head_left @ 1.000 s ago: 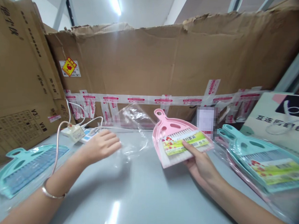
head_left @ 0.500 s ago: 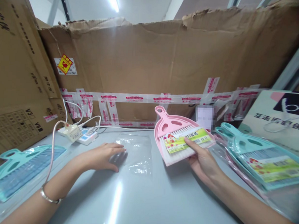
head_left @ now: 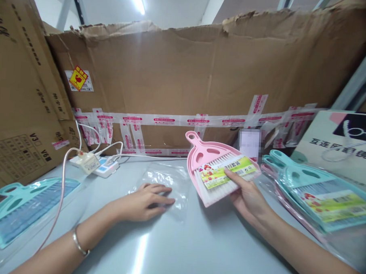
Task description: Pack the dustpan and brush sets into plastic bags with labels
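Held up in my right hand (head_left: 244, 192) is a pink dustpan (head_left: 197, 160) with a white-bristled brush (head_left: 219, 195) nested in it. My thumb presses on the colourful card label (head_left: 230, 171) across its front; my other fingers go behind the pan, mostly hidden. My left hand (head_left: 151, 200) rests on a clear plastic bag (head_left: 181, 185) on the grey table, palm down with its fingers stretched out. The bag looks flat, with nothing visible inside.
On the right, turquoise dustpan sets (head_left: 329, 192) in clear wrap are stacked against a white box (head_left: 346, 140). Another turquoise dustpan set (head_left: 31, 211) is at left. A power strip (head_left: 107, 168) with cables stands behind my left arm. Large cardboard boxes (head_left: 173, 72) close off the back.
My left hand has moved right, further onto the plastic bag, which has shifted and crumpled a little. The pink dustpan in my right hand has moved slightly left and down.
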Motion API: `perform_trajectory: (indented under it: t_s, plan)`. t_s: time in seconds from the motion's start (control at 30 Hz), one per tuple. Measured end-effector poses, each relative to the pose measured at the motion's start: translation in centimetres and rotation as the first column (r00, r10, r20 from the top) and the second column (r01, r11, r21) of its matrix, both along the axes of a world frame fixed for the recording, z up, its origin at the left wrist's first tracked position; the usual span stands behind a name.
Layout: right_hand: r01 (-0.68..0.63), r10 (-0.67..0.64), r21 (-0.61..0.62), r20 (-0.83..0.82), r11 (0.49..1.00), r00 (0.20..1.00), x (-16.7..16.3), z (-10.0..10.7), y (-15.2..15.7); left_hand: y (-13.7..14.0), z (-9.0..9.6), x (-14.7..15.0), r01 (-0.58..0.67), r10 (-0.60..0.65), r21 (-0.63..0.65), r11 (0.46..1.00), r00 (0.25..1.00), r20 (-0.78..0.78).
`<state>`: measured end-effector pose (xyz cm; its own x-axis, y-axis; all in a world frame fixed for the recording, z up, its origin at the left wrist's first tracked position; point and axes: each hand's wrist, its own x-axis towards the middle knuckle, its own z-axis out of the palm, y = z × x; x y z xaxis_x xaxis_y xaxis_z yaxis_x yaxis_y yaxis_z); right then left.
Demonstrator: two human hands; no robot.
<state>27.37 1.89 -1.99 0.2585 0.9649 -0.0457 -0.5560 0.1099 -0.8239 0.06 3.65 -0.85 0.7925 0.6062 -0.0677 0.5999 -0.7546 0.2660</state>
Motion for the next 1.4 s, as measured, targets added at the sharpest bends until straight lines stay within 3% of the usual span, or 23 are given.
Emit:
perform_trajectory:
  t_s: [0.1,0.23,0.3,0.33,0.4,0.47,0.5,0.57,0.63,0.73,0.8,0.97,1.13,1.27,1.4]
  plan:
    - [0.009,-0.009,-0.008,-0.005,1.000,1.000,0.2,-0.1,0.1,0.8,0.5,-1.0,-0.008,0.008,-0.021,1.000,1.000,-0.022]
    - [0.021,-0.021,-0.016,-0.012,1.000,1.000,0.4,0.0,0.2,1.7,0.9,-2.0,-0.251,0.256,0.166,0.954,0.966,-0.013]
    - [0.026,-0.026,-0.016,-0.010,1.000,1.000,0.4,0.0,0.3,0.8,0.7,-1.0,-0.259,0.256,0.220,0.941,0.966,0.042]
    - [0.025,-0.025,-0.014,-0.009,1.000,1.000,0.4,0.0,0.3,0.1,0.6,-0.2,-0.207,0.199,0.222,0.953,0.978,0.058]
    - [0.027,-0.027,-0.006,-0.012,1.000,1.000,0.4,0.2,0.3,-1.4,0.5,1.4,0.009,-0.013,0.164,0.986,1.000,0.023]
    - [0.045,-0.045,-0.002,-0.020,0.999,0.999,0.4,0.3,0.3,-2.5,0.6,2.4,0.181,-0.180,0.101,0.978,0.984,-0.015]
    - [0.052,-0.052,-0.002,-0.023,0.999,0.998,0.4,0.3,0.3,-2.7,0.8,2.4,0.201,-0.200,0.095,0.975,0.980,-0.019]
    - [0.055,-0.055,-0.003,-0.025,0.998,0.998,0.4,0.3,0.3,-2.4,1.0,2.0,0.117,-0.119,0.128,0.985,0.993,0.004]
    - [0.037,-0.037,-0.005,-0.017,0.999,0.999,0.4,0.2,0.3,-1.7,0.9,1.5,-0.051,0.040,0.181,0.982,0.997,0.064]
    - [0.007,-0.007,-0.028,0.002,1.000,1.000,0.1,0.0,0.3,-1.1,-0.2,1.9,-0.302,0.273,0.249,0.920,0.951,0.144]
    - [-0.005,0.006,-0.037,0.010,0.999,1.000,0.0,-0.2,0.2,-1.1,-1.3,2.7,-0.398,0.376,0.310,0.863,0.917,0.130]
    - [-0.132,0.136,-0.098,0.041,0.986,0.990,0.0,-0.1,0.0,-0.8,-2.7,3.1,-0.444,0.475,0.404,0.800,0.880,0.026]
    - [-0.373,0.401,-0.215,0.103,0.902,0.910,0.2,0.5,-0.7,0.6,-2.0,1.0,-0.477,0.513,0.390,0.788,0.858,0.012]
    - [-0.488,0.541,-0.283,0.151,0.826,0.828,-0.2,0.5,-1.4,0.7,-1.5,0.6,-0.486,0.458,0.423,0.765,0.872,0.174]
    - [-0.503,0.556,-0.301,0.123,0.810,0.822,-1.5,-0.3,-2.0,-0.3,-1.8,1.6,-0.327,0.159,0.557,0.763,0.931,0.328]
